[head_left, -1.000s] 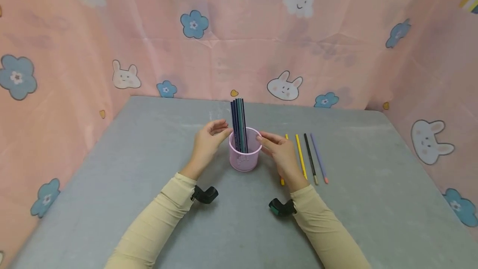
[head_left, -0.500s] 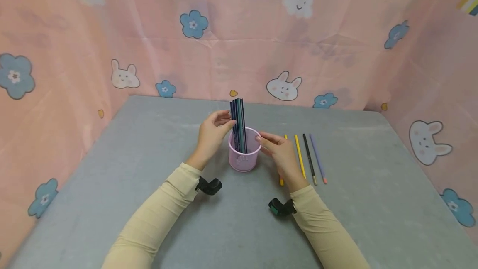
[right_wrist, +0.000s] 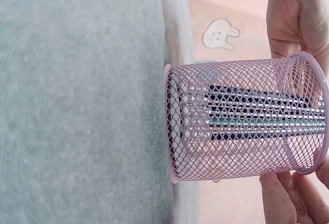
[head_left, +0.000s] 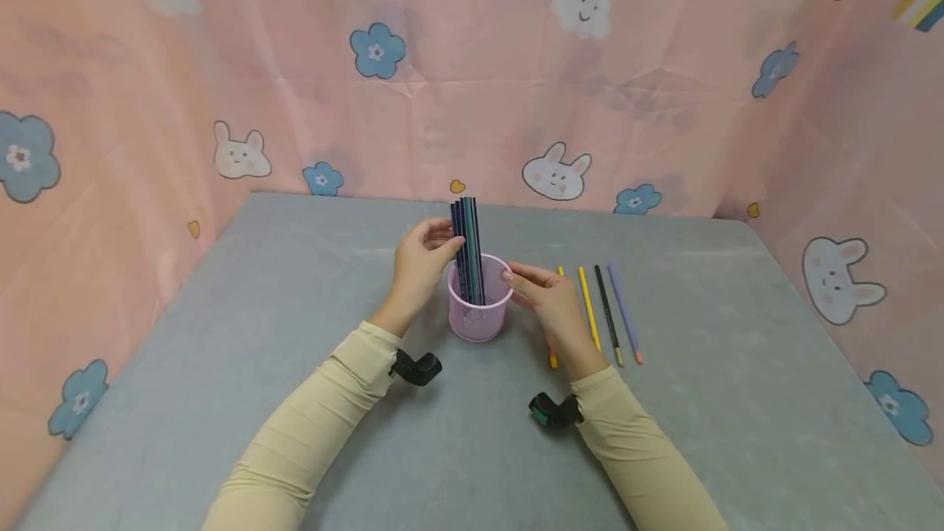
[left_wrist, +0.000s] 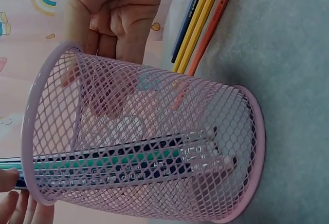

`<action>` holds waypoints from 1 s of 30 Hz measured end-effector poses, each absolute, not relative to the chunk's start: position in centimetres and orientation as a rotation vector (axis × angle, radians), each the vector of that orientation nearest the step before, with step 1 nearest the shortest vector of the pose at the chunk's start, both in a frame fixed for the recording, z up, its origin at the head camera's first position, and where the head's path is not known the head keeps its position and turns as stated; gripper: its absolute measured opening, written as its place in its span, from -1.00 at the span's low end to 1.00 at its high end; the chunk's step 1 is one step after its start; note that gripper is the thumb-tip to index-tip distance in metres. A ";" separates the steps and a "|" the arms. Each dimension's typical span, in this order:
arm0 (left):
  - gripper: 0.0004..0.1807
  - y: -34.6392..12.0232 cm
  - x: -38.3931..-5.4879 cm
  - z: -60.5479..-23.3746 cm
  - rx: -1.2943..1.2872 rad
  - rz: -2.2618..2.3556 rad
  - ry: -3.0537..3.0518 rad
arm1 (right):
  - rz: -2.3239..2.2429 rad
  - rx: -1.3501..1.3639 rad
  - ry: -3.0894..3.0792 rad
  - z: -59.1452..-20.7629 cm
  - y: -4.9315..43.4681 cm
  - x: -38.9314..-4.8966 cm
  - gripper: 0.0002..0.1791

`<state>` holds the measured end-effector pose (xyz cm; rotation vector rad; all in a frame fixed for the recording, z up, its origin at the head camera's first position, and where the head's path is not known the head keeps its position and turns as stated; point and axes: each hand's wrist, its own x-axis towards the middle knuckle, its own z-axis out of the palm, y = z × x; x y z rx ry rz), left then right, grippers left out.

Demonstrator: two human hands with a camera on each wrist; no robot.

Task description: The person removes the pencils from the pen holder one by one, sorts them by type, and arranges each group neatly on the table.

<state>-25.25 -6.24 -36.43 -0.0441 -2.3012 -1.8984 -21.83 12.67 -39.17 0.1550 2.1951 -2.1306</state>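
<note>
A pink mesh pencil cup (head_left: pixel 475 324) stands upright on the grey table. Inside it, a bundle of dark and green pencils (head_left: pixel 469 228) leans toward the left of the rim, their clear-capped ends near the bottom in the right wrist view. My left hand (head_left: pixel 416 273) pinches the upper part of this bundle between thumb and fingers (left_wrist: pixel 7 180). On the opposite side, my right hand (head_left: pixel 551 306) holds the cup's rim, thumb at the inside edge and fingers along the outer wall. The left wrist view shows those right-hand fingers (left_wrist: pixel 108 44) through the mesh.
Right of the cup lie several loose pencils: a yellow pencil (head_left: pixel 587 301), a black pencil (head_left: pixel 608 310), a purple pencil (head_left: pixel 624 310) and another partly hidden behind my right hand. A pink patterned cloth (head_left: pixel 457 121) hangs behind the table.
My left hand has moved from beside the cup's rim up and slightly right onto the pencil bundle. The right hand keeps its hold on the cup.
</note>
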 end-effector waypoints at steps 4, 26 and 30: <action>-0.69 -5.9 -25.2 -36.5 -0.016 -1.918 -2.256 | -2.130 0.165 2.198 -39.2 12.7 -21.8 -0.58; -0.71 -7.3 -25.6 -31.7 -0.090 -1.932 -2.148 | -2.126 0.176 2.206 -39.3 12.6 -22.0 -0.58; -0.72 -7.5 -25.8 -30.8 -0.109 -1.940 -2.122 | -2.128 0.176 2.204 -39.3 12.6 -22.0 -0.59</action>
